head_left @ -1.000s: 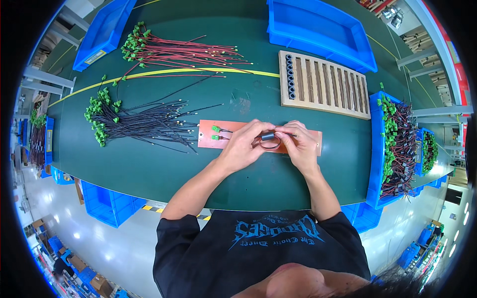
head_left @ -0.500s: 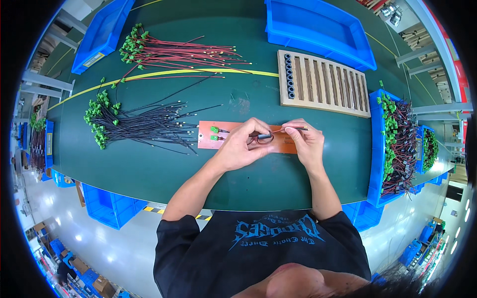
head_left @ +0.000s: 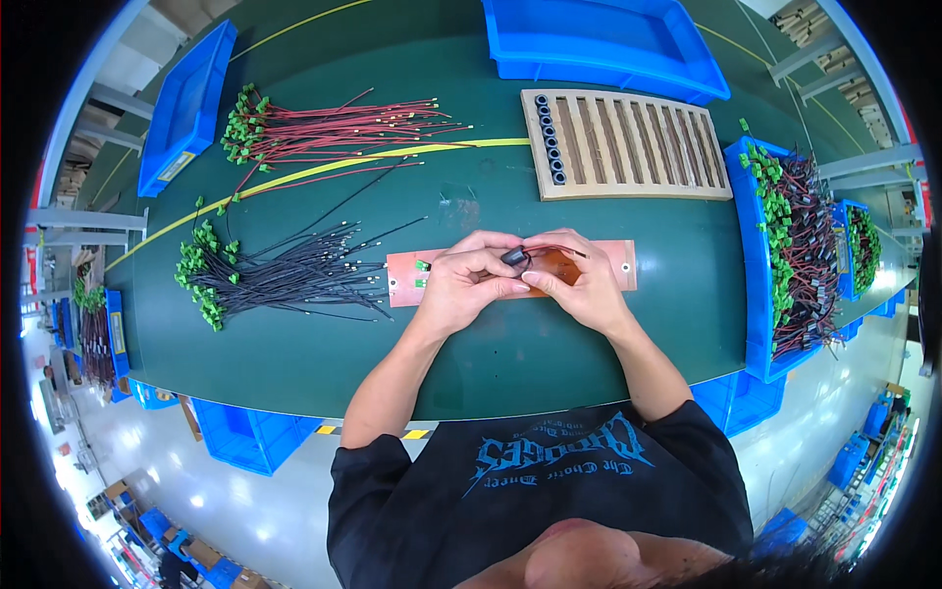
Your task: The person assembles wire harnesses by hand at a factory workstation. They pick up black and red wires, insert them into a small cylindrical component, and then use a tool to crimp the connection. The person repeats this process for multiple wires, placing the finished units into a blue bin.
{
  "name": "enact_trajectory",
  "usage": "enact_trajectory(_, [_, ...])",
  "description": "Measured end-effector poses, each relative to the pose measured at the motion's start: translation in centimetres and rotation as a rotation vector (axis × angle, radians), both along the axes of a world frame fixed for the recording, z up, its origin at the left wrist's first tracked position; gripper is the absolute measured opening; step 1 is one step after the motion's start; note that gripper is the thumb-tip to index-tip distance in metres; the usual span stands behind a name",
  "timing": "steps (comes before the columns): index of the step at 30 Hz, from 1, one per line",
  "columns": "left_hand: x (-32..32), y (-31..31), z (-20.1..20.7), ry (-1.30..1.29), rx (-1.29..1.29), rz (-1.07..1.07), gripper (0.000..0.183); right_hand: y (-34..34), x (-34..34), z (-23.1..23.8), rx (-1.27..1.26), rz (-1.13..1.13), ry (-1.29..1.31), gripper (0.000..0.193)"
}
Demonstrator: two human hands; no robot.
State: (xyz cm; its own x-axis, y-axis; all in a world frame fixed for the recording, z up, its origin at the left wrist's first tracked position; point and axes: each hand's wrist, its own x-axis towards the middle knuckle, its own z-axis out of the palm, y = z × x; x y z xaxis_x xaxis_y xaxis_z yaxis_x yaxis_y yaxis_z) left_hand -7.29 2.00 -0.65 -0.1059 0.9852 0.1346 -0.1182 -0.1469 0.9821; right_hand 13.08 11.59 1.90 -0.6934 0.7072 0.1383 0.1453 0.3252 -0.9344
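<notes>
A small dark cylindrical ring core (head_left: 513, 256) sits at the fingertips of my left hand (head_left: 465, 279), which is closed around it. Red and black wires (head_left: 559, 248) pass through or around the core; exactly how they are threaded is hidden by the fingers. My right hand (head_left: 587, 288) pinches the wires close beside the core, with thumb and fingers almost touching the left hand. Beneath both hands lies a long orange-brown board (head_left: 403, 287). Two green connectors (head_left: 422, 266) rest on its left part, partly covered by my left hand.
Bundles of black wires (head_left: 285, 265) and red wires (head_left: 343, 128) with green connectors lie at left. A slotted wooden rack (head_left: 628, 190) holding dark rings stands beyond the board. Blue bins sit far left (head_left: 182, 113), at the back (head_left: 608, 74) and, full of wired cores, at right (head_left: 760, 334).
My right hand has moved left, up against my left hand, and now grips the wires near the core. The core is tilted differently. The whole view has shifted slightly.
</notes>
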Motion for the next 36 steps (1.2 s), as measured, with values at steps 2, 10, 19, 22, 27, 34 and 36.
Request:
enact_trajectory(2, [0.1,0.0,0.0,-0.014,-0.014,0.022,0.006,-0.1,-0.4,0.2,0.037,0.017,-0.007,0.036])
enact_trajectory(10, [0.1,0.3,-0.5,-0.322,-0.075,0.010,0.006,-0.5,-1.1,-0.9,0.073,-0.067,0.018,0.028])
enact_trajectory(19, [1.3,0.2,0.8,-0.097,0.006,-0.031,0.006,-0.4,-0.6,-0.9,-0.152,-0.115,0.172,0.015])
enact_trajectory(22, [0.4,0.1,-0.1,-0.067,0.085,-0.099,0.012,-0.3,-0.5,-0.8,-0.229,-0.136,0.232,0.017])
enact_trajectory(27, [1.4,0.6,0.7,-0.226,-0.205,-0.011,0.010,-0.5,-0.4,-1.3,-0.173,-0.126,0.246,0.019])
enact_trajectory(34, [1.4,1.3,0.9,-0.063,-0.171,-0.112,0.014,-0.3,-0.4,-1.0,-0.064,-0.180,0.199,0.014])
enact_trajectory(36, [1.5,1.3,1.0,-0.050,-0.175,-0.101,0.015,-0.3,-0.4,-0.8,-0.141,-0.192,0.215,0.012])
